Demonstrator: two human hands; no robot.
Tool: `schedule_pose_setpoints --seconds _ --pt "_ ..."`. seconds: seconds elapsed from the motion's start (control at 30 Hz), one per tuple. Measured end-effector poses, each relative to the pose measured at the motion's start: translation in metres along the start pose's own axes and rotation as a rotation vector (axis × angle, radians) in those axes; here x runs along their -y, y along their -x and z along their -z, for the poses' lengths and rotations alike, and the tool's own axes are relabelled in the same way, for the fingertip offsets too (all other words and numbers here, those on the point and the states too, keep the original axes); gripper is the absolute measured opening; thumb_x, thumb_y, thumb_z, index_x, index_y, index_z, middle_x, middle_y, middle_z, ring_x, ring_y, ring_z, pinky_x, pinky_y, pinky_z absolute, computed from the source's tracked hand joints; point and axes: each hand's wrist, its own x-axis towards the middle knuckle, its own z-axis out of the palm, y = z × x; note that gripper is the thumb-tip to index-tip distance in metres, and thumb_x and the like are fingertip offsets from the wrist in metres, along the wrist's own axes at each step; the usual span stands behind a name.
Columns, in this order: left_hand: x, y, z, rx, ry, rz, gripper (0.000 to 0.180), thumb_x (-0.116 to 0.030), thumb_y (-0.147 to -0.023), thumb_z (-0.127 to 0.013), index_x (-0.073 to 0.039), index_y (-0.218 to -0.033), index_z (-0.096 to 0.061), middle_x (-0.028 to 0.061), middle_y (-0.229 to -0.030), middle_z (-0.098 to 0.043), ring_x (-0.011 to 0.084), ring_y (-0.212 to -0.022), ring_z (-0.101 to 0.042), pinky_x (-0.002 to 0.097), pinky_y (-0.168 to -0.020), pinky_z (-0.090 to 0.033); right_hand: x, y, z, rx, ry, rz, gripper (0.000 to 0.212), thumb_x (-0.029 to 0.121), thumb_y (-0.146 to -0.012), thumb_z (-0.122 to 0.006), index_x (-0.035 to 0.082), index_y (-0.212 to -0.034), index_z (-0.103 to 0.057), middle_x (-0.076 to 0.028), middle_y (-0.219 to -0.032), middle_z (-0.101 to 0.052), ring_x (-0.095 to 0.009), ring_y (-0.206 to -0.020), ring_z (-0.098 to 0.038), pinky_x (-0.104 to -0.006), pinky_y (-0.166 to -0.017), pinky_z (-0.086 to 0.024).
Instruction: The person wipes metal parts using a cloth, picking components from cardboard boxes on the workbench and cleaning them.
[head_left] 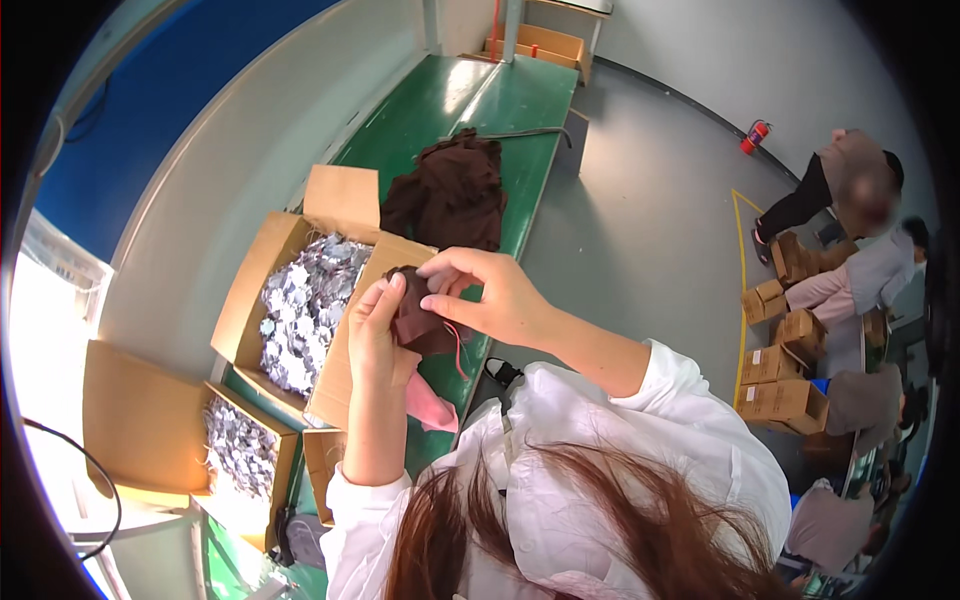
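Note:
A small dark brown cloth pouch (pixel 415 325) is held up in front of me, with a thin pinkish-red cord (pixel 459 350) dangling from its right side. Pinched between thumb and fingers of my left hand (pixel 372 330) is the pouch's left edge. My right hand (pixel 490 293) grips the upper right of the pouch with curved fingers, the thumb lying against its face. Just below hangs a piece of pink cloth (pixel 432 402), partly behind my left wrist; what holds it is hidden. Beyond my hands, a heap of dark brown cloth (pixel 458 185) lies on the green table (pixel 525 100).
Left of my hands stands an open cardboard box (pixel 245 295) full of small silvery-grey pieces (pixel 310 310). A second open box (pixel 140 420) with similar pieces sits nearer. Across the grey floor, several people work among cardboard boxes (pixel 780 400); a fire extinguisher (pixel 755 136) stands by the wall.

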Motion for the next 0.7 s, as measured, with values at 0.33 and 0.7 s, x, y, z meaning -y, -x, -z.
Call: schedule_pose_setpoints --seconds 0.33,0.7 --pt "-0.012 0.004 0.006 0.216 -0.009 0.18 0.008 -0.006 -0.083 -0.05 0.001 -0.084 -0.055 0.0055 -0.077 -0.058 0.0104 -0.065 -0.058 0.0207 -0.057 -0.049 0.016 -0.027 0.007 0.11 0.197 0.13 0.006 0.004 -0.076 -0.057 0.0 -0.079 -0.054 -0.003 -0.071 -0.054 -0.01 -0.064 -0.05 -0.0236 -0.06 -0.042" --pt "-0.002 0.014 -0.003 0.114 0.242 0.084 0.018 -0.006 -0.084 -0.047 0.002 -0.1 -0.049 0.0087 -0.087 -0.059 0.0161 -0.078 -0.058 0.0265 -0.067 -0.05 0.006 -0.03 -0.002 -0.126 0.102 0.055 0.006 0.005 -0.074 -0.058 0.001 -0.076 -0.054 -0.002 -0.065 -0.053 -0.007 -0.058 -0.047 -0.021 -0.053 -0.04"
